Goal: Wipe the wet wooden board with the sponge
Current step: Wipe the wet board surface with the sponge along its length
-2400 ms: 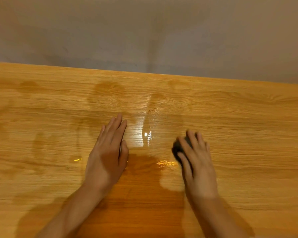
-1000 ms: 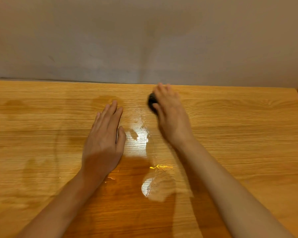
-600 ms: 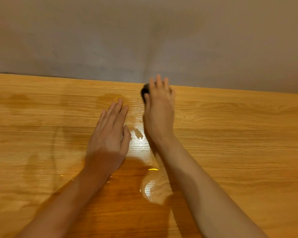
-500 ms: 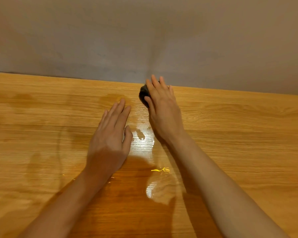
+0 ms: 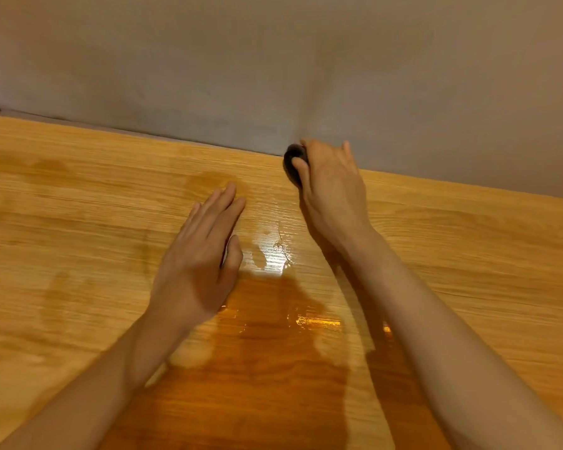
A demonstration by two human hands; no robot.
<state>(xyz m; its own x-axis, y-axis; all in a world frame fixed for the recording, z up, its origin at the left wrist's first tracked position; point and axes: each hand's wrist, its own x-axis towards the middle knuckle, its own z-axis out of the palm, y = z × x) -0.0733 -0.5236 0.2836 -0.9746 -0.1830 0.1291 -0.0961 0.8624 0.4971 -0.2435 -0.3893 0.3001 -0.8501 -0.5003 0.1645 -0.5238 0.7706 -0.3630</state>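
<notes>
Wood-grain board (image 5: 468, 254) fills the view, w/ a grey wall (image 5: 273, 60) right behind its far edge. Your right hand (image 5: 330, 186) is stretched out to that far edge, fingers curled over a dark sponge (image 5: 292, 162), thumb pressed on its near side. Sponge sits on the board, right up against the wall line; only its left part shows, rest hidden under your hand. Your left hand (image 5: 202, 258) lies flat, palm down, fingers straight & close together, holding nothing, just left of the wet patch (image 5: 270, 254). That patch is betw. your two forearms: shiny film w/ a bright glare spot near the left thumb, plus a few small droplets and a thin squiggly water line. More glints closer to you, approx. mid-board, by the right forearm. Darker damp marks spread to the left of your left hand & beyond its fingertips. Big shadow covers the near-centre board. Frame is a bit motion-blurred.
</notes>
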